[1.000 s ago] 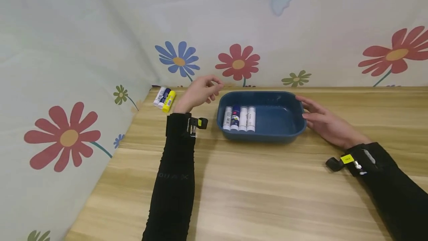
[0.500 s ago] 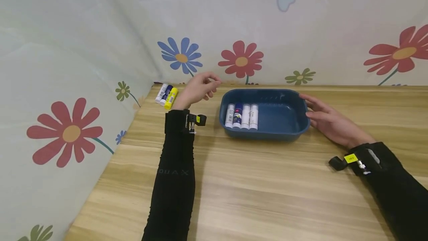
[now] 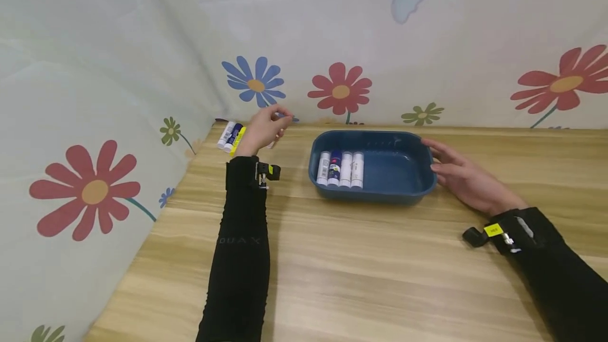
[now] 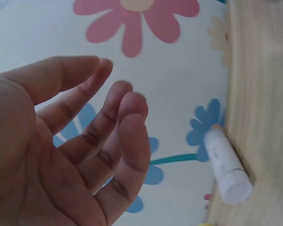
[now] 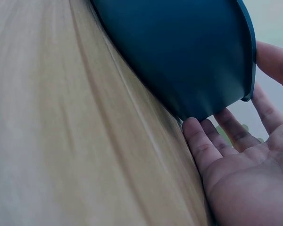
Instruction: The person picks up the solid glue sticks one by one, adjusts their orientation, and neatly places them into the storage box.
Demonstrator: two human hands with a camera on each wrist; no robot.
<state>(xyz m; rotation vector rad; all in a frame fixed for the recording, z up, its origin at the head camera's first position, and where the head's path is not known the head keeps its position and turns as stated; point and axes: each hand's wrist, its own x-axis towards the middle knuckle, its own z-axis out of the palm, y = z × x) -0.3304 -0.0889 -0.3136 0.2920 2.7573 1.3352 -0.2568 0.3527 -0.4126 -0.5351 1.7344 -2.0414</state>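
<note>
My left hand [image 3: 263,128] hovers near the table's back edge, fingers loosely bent around nothing. Below it in the left wrist view lies a white glue stick [image 4: 228,167], mostly hidden behind the hand in the head view. Left of that hand, a white glue stick [image 3: 226,135], a dark blue one [image 3: 234,137] and a partly covered yellow one [image 3: 238,139] lie side by side. My right hand [image 3: 470,181] touches the right end of a blue plastic bin [image 3: 394,170] with fairly straight fingers. Several glue sticks [image 3: 357,169] lie in a row at the bin's left end.
A wooden table [image 3: 361,263] carries everything. Its back edge meets a flower-printed curtain [image 3: 465,25], and another stretch of it slants along the left edge. Bare floor shows in the bin's right part.
Between the half-second-old frame and now, my left hand has moved left, farther from the bin, and now partly covers the yellow glue stick. My right hand stays at the bin's end.
</note>
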